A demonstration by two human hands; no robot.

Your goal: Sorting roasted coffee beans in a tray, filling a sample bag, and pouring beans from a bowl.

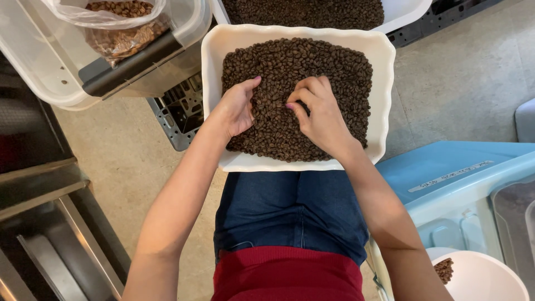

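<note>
A white tray [212,61] is resting on the person's lap, on the blue jeans [292,209], and everything else is best placed from it. The tray is holding a flat, roughly square bed of roasted coffee beans [329,67], spread nearly to its walls, with its longer side running left to right across the lap.

Both hands are lying on the beans in the near half of the tray. The left hand [237,108] is sitting at the left edge of the bean bed, palm down and loosely cupped, fingers pointing toward the tray's far wall; it is not closing on anything that can be seen. The right hand [317,114] is sitting just right of the tray's middle, its fingers curled narrow and bent inward toward the left hand, fingertips pressing into the beans as if pinching, though whether a bean is between them cannot be told. A strip of beans is lying between the two hands, nearer the right hand's fingertips.

Beyond the tray's far wall another white tray of beans [409,11] is showing. To the tray's left is a clear bin [44,67] with a bag of beans [120,22]. To its right are a blue lid [446,167] and, nearer the person, a white bowl [485,276].
</note>
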